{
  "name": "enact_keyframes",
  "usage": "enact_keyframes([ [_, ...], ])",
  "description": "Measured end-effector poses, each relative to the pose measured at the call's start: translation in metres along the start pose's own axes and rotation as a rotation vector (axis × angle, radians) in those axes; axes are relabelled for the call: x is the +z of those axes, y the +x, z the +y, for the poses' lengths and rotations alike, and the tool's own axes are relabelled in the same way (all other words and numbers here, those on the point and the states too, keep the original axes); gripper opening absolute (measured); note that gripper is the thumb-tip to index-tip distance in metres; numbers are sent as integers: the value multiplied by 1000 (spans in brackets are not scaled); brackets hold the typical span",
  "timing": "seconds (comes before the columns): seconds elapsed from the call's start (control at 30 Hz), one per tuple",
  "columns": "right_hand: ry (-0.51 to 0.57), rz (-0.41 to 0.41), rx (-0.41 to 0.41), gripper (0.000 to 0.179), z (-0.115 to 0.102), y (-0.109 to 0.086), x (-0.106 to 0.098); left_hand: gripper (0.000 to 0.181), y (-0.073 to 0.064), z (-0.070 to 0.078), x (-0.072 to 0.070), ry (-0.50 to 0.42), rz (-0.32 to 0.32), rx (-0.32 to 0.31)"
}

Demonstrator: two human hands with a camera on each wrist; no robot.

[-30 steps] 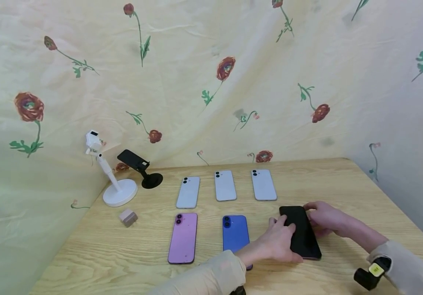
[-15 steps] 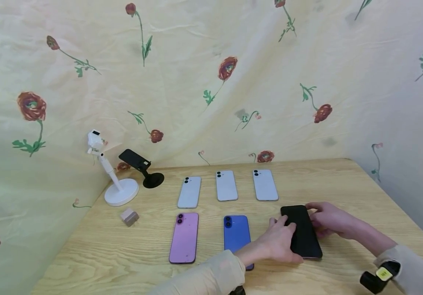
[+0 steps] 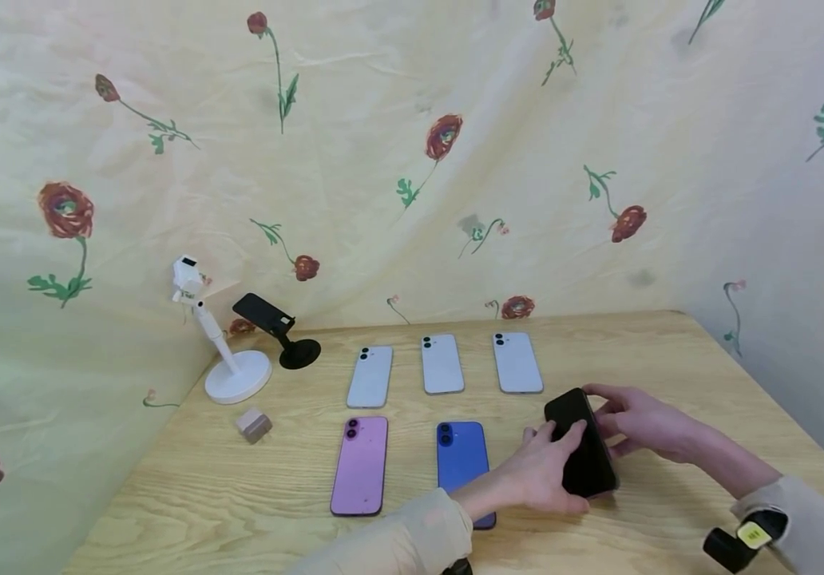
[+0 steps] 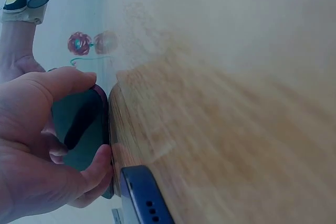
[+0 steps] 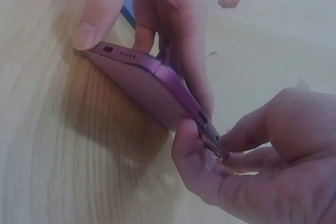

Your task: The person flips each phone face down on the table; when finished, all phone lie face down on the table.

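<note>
A smartphone (image 3: 588, 467) with its black screen up is tilted, its right long side raised off the wooden table. Its pink-purple frame and back (image 5: 181, 90) show in the right wrist view. My right hand (image 3: 642, 425) pinches the raised side near the far corner, one finger underneath. My left hand (image 3: 543, 473) holds the phone from the left, thumb at the near bottom edge and fingers spread over the screen. Under my left forearm lies a blue phone (image 3: 461, 454), back up and partly hidden. Left of that is a lilac phone (image 3: 358, 467), also back up.
Three pale phones, a left one (image 3: 370, 377), a middle one (image 3: 442, 364) and a right one (image 3: 517, 362), form a back row. A white stand (image 3: 235, 375), a black phone stand (image 3: 300, 354) and a small grey block (image 3: 253, 425) occupy the left side. Floral cloth (image 3: 354, 160) hangs behind.
The black-screened phone lay flat earlier; its right side has now come up and it leans toward the left hand. The right hand rose slightly with it. The other phones stay put.
</note>
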State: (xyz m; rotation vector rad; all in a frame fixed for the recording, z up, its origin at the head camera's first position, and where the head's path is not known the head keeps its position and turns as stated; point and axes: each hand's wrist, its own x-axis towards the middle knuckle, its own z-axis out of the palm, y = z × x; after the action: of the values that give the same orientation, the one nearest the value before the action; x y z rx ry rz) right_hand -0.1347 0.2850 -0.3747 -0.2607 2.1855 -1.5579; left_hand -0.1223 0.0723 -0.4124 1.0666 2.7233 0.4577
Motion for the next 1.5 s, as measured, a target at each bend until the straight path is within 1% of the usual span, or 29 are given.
enact_keyframes([
  [0.33, 17, -48, -50, 74, -3, -1, 2, 108, -1, -5, 1, -55, 29, 34],
  [0.63, 16, -87, -84, 79, -3, 1, 4, 114, -3, -5, -2, -67, 43, 30],
  [0.73, 24, -106, -94, 80, -3, 1, 5, 115, -3, -7, -1, -67, 55, 44],
  [0.83, 28, -120, -105, 80, -2, 2, 5, 116, -4, -9, 0, -78, 54, 64],
  [0.97, 25, -127, -120, 79, -1, 3, 5, 111, -5, -13, -1, -132, 38, 90],
  [1.13, 25, -135, -131, 79, 0, 3, 5, 107, -8, -14, -5, -224, 19, 96],
  [1.23, 30, -137, -126, 78, 0, 3, 6, 106, -10, -15, -6, -252, 20, 96],
  [1.5, 22, -142, -135, 78, -3, 5, 8, 104, -12, -19, -9, -287, 42, 120],
])
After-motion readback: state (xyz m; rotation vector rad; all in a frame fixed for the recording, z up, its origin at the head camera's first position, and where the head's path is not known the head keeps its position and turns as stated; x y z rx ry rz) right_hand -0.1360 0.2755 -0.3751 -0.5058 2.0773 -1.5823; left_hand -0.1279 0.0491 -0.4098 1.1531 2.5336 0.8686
